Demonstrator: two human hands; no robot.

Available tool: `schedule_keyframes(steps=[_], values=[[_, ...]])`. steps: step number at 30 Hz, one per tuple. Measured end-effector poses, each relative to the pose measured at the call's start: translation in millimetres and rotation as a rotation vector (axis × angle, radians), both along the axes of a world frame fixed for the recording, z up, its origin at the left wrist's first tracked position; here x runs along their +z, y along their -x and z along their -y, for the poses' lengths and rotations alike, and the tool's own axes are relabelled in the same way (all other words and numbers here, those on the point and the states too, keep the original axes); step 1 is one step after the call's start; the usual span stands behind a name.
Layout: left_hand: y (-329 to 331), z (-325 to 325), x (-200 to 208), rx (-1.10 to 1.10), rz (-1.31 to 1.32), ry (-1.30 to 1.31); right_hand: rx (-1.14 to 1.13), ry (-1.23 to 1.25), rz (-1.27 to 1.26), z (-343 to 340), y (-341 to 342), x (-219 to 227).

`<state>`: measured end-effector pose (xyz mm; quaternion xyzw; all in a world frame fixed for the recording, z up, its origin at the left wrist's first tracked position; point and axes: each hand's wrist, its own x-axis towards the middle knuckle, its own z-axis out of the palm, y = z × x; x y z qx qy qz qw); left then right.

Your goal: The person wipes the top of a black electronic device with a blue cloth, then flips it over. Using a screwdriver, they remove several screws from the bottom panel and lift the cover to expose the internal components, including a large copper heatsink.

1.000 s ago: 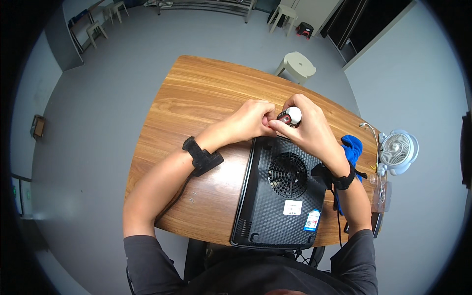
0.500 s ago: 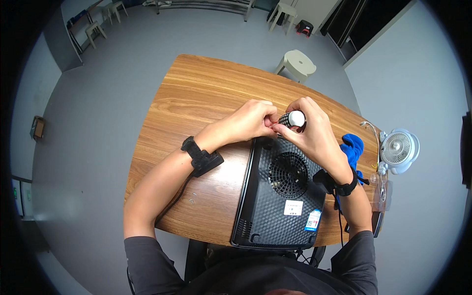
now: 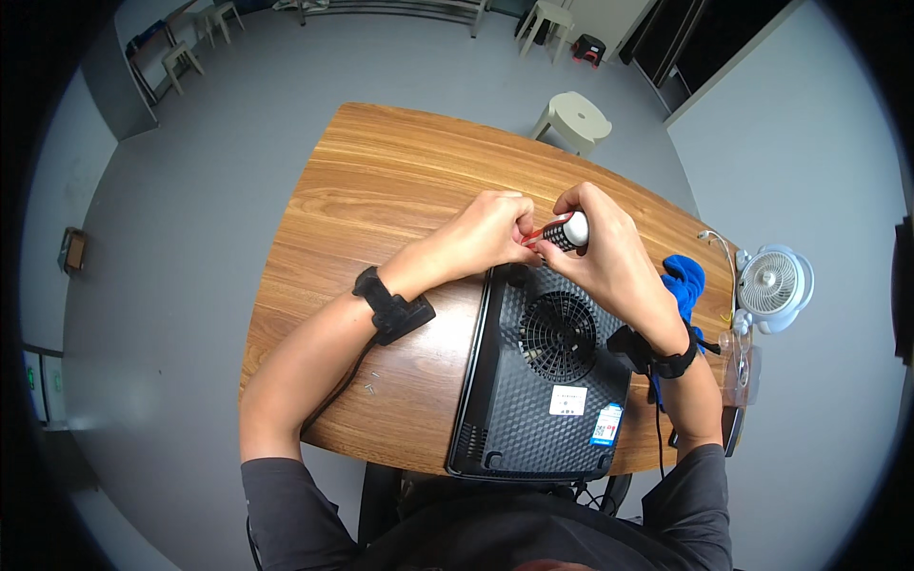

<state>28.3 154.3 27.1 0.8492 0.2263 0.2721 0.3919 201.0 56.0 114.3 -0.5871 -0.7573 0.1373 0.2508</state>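
A black appliance [image 3: 533, 419] with a round fan grille and a dimpled casing lies underside up on the table, probably an induction cooker. Over its far edge, my right hand [image 3: 609, 243] is closed round a screwdriver [image 3: 564, 234] with a white end, a black-and-white checked grip and some red. The handle tilts, its white end up and to the right. My left hand [image 3: 490, 228] pinches at the screwdriver's red front end, beside the cooker's far left corner. Fingers hide the tip and whatever it touches.
Small screws [image 3: 372, 385] lie on the wooden table [image 3: 381, 181] left of the cooker. Beyond my right forearm are a blue cloth [image 3: 682, 281] and a small pale fan [image 3: 769, 285] with a cable. A stool [image 3: 576, 119] stands past the far edge.
The screwdriver has turned and tilted in my right hand, showing more red along its grip. My left hand keeps almost the same place; the cooker has not moved.
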Motion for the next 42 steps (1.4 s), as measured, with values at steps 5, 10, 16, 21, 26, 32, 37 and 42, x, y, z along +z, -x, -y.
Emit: schedule_keyframes(steps=[5, 10, 16, 21, 26, 32, 37, 42], values=[[20, -29, 4, -0.088, -0.154, 0.211, 0.036, 0.034, -0.031, 1, 0, 4], [7, -28, -21, 0.015, -0.403, 0.275, 0.084, 0.068, -0.066, 1, 4, 7], [-13, -24, -41, 0.139, -0.512, 0.271, 0.096, 0.079, -0.042, 0, 5, 10], [-13, -19, -31, 0.17, -0.497, 0.277, 0.085, 0.078, -0.053, 1, 3, 8], [-13, -17, -29, 0.191, -0.516, 0.255, 0.101, 0.049, -0.05, 1, 2, 7], [-22, -23, -39, 0.233, -0.562, 0.26, 0.107, 0.054, -0.036, -1, -2, 5], [-26, -25, -33, 0.229, -0.622, 0.335, 0.027, -0.009, 0.096, 1, -1, 8], [-30, -29, -47, 0.27, -0.642, 0.31, -0.003, 0.048, 0.067, -3, -3, 9]])
